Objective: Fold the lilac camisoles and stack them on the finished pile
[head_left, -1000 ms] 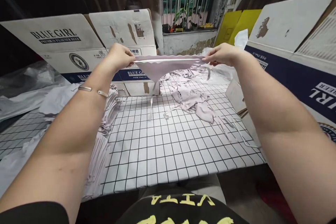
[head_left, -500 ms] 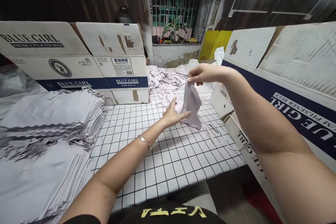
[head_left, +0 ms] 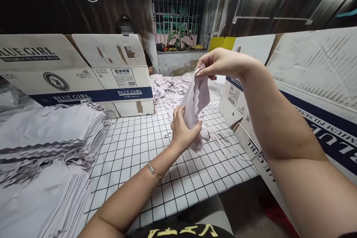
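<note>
A pale lilac fabric piece (head_left: 191,100) with a wavy edge hangs above the checked tablecloth. My right hand (head_left: 216,63) pinches its top corner between thumb and fingers. Lower down, my left hand (head_left: 182,128) is closed around the cloth, with the thumb on its right side and the fingers on its left. Behind the held piece lies a loose spread of similar fabric pieces (head_left: 171,86). Thin strips and a slim grey item (head_left: 223,137), too small to identify, lie to the right of my left hand.
Neat stacks of pale fabric, a far one (head_left: 47,124) and a near one (head_left: 36,197), fill the table's left side. White and blue cartons stand at the back left (head_left: 83,76) and along the right (head_left: 312,63). Behind the left carton, part of a person (head_left: 149,63) shows.
My right hand has lifted the fabric piece up and nearer. My left hand, spread beside the cloth before, has closed around its lower part. The view has tilted slightly upward.
</note>
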Demonstrator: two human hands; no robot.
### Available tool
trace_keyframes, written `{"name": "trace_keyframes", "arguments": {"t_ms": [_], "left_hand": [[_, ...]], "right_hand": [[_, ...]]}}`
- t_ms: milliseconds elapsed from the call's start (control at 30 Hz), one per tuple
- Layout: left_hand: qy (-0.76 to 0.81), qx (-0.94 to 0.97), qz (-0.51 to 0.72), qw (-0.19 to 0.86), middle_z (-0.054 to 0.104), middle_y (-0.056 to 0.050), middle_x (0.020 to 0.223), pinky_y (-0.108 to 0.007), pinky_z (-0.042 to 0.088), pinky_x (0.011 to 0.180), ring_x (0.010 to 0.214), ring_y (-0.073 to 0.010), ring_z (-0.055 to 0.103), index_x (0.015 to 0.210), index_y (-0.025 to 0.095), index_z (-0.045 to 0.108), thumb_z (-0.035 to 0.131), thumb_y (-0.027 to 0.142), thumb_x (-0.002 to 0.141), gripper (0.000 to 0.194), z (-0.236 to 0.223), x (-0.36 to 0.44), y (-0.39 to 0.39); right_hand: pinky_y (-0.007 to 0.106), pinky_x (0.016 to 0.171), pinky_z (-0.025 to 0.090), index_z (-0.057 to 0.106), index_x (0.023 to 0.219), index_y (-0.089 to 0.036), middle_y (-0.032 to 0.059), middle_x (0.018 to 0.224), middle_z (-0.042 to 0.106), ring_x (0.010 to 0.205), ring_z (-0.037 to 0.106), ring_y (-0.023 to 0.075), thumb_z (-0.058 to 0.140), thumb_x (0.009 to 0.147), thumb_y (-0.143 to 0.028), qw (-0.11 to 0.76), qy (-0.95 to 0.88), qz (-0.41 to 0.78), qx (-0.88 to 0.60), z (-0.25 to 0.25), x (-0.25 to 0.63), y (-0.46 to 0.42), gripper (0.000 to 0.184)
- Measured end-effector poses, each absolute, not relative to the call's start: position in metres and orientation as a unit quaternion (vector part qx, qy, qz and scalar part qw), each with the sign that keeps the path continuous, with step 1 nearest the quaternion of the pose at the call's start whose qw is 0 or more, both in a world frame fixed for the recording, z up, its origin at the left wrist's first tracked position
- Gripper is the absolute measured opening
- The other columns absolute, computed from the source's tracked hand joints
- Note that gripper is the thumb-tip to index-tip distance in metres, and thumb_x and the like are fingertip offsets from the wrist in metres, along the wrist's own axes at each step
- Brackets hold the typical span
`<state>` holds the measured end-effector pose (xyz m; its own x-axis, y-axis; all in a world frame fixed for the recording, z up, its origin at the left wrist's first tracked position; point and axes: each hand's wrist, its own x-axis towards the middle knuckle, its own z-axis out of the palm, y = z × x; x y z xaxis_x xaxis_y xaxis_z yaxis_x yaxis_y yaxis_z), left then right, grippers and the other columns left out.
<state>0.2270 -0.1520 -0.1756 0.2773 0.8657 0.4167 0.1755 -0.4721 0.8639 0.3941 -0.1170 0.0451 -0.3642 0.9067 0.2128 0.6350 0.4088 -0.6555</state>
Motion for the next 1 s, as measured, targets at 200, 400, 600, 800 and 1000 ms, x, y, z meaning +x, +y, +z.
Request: {"name": "trace_keyframes", "arguments": {"t_ms": [200, 400, 600, 800, 1000], "left_hand": [[0.382, 0.770, 0.416, 0.296, 0.061, -0.008, 0.097, -0.038, 0.049, 0.082, 0.092, -0.0232, 0.058, 0.085, 0.016, 0.065, 0.050, 0.017, 0.075, 0.018, -0.160, 0.158, -0.110], [0.412, 0.798, 0.339, 0.281, 0.066, -0.003, 0.080, -0.023, 0.042, 0.059, 0.072, -0.0165, 0.057, 0.088, 0.016, 0.068, 0.056, 0.027, 0.073, 0.021, -0.069, 0.082, -0.082], [0.459, 0.836, 0.249, 0.168, 0.065, -0.004, 0.078, -0.023, 0.041, 0.058, 0.069, -0.0166, 0.057, 0.082, 0.016, 0.067, 0.056, 0.032, 0.075, 0.021, -0.015, 0.065, -0.035], [0.455, 0.867, 0.171, 0.112, 0.066, -0.005, 0.086, -0.027, 0.041, 0.060, 0.071, -0.0174, 0.058, 0.082, 0.020, 0.071, 0.052, 0.044, 0.085, 0.031, -0.044, 0.050, -0.072], [0.407, 0.903, 0.134, 0.037, 0.065, -0.009, 0.087, -0.033, 0.045, 0.064, 0.077, -0.0210, 0.058, 0.089, 0.018, 0.072, 0.042, 0.024, 0.090, 0.031, -0.210, 0.024, -0.203]], "right_hand": [[0.023, 0.046, 0.039, 0.072, 0.074, -0.016, 0.0002, 0.059, 0.055, 0.054, 0.050, 0.0092, 0.084, 0.063, -0.041, 0.289, -0.762, 0.173, -0.552, 0.052, 0.416, -0.112, 0.030], [0.025, 0.049, 0.044, 0.073, 0.072, -0.019, 0.0013, 0.064, 0.059, 0.056, 0.053, 0.0107, 0.083, 0.064, -0.038, 0.287, -0.716, 0.176, -0.612, 0.036, 0.435, -0.111, 0.024], [0.030, 0.056, 0.053, 0.068, 0.069, -0.018, 0.0046, 0.069, 0.063, 0.061, 0.059, 0.0138, 0.084, 0.064, -0.036, 0.295, -0.669, 0.267, -0.628, 0.012, 0.430, -0.077, 0.025], [0.032, 0.067, 0.052, 0.069, 0.079, -0.017, 0.0050, 0.073, 0.066, 0.070, 0.064, 0.0171, 0.079, 0.070, -0.041, 0.269, -0.681, 0.234, -0.640, -0.023, 0.429, -0.104, 0.028], [0.032, 0.066, 0.048, 0.071, 0.086, -0.018, 0.0048, 0.076, 0.069, 0.070, 0.062, 0.0184, 0.062, 0.083, -0.045, 0.112, -0.702, 0.286, -0.642, -0.167, 0.410, -0.206, 0.029]]}}
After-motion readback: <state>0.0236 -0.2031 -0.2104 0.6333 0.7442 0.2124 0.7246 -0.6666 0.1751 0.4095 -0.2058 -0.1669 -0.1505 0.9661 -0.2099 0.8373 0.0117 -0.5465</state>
